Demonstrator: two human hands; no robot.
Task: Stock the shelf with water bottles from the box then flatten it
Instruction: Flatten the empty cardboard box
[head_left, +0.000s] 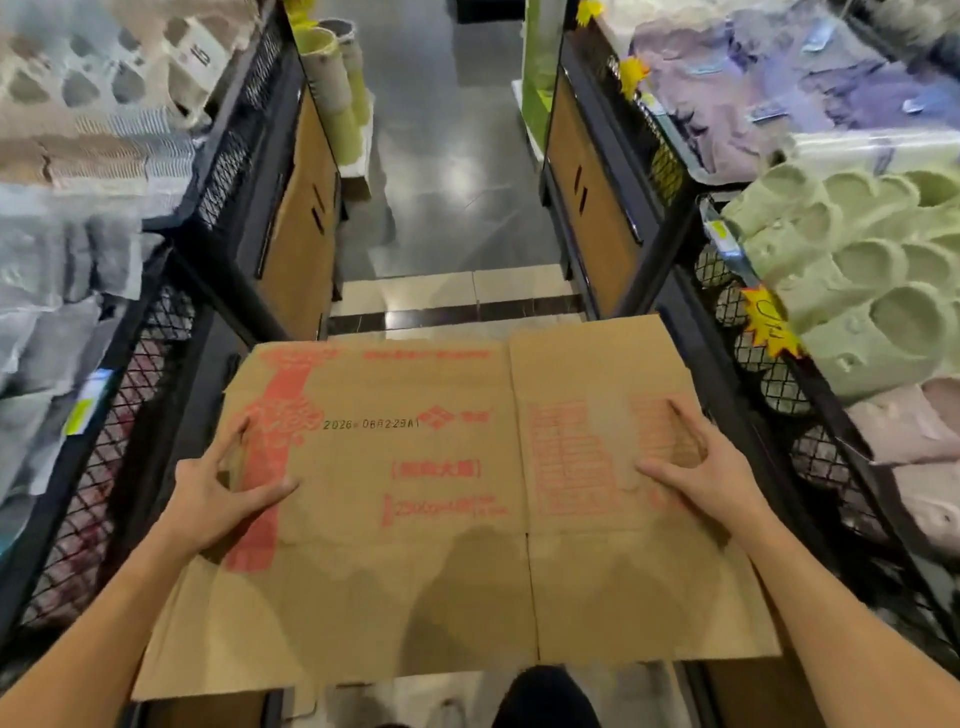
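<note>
The brown cardboard box (441, 519) lies flattened in front of me, held level above the aisle floor, its red print and a date stamp facing up. My left hand (218, 493) grips its left edge, thumb and forefinger spread on the top face. At the right edge, my right hand (691, 467) grips the cardboard the same way, thumb lying on top. No water bottles are in view.
Black mesh-sided display racks line both sides of the narrow aisle. The right rack (737, 426) holds green slippers (857, 291) and pink ones. Grey and beige slippers (62, 260) fill the left rack. Glossy tiled floor (457, 156) runs ahead; my dark shoe (545, 696) shows below the box.
</note>
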